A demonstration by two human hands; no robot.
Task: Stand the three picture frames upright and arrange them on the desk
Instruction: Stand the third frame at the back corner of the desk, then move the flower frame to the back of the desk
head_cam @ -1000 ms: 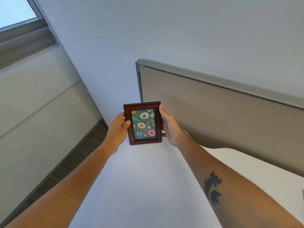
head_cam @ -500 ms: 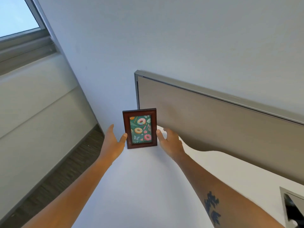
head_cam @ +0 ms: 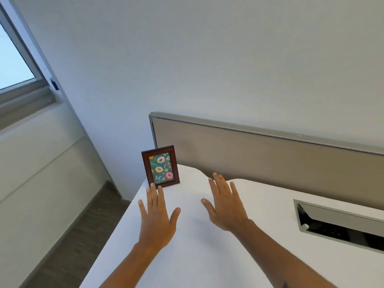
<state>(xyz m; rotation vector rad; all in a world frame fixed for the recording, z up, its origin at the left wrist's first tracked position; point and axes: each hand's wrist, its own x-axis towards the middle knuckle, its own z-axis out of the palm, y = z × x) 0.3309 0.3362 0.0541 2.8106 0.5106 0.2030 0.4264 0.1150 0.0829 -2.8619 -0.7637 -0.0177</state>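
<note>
Nearest the camera, two bare forearms reach forward over the white desk (head_cam: 207,256), the right one carrying a small dark tattoo (head_cam: 285,285) at the bottom edge of the view. The left hand (head_cam: 156,220) is spread flat, palm down, fingers apart and holding nothing; its fingertips (head_cam: 153,185) lie just in front of the lower edge of the picture frame (head_cam: 160,166), so close that contact cannot be told from this angle. The right hand (head_cam: 226,206) is likewise spread wide and empty, palm down above the desk, to the right of the frame and clearly apart from it. To the far right, a rectangular metal-rimmed cable opening (head_cam: 340,225) is set into the desk top, dark inside. Beyond the hands, the frame stands upright near the desk's far left corner: dark reddish-brown wood around a green print with doughnuts and small flowers, facing the camera, leaning back slightly. Only this one frame is in view. Behind it a beige partition panel (head_cam: 259,161) with a grey metal edge runs along the back of the desk. Farther still is a plain white wall (head_cam: 207,59), with a window (head_cam: 12,65) at the upper left and dark flooring (head_cam: 83,235) below, beside the desk's left edge.
</note>
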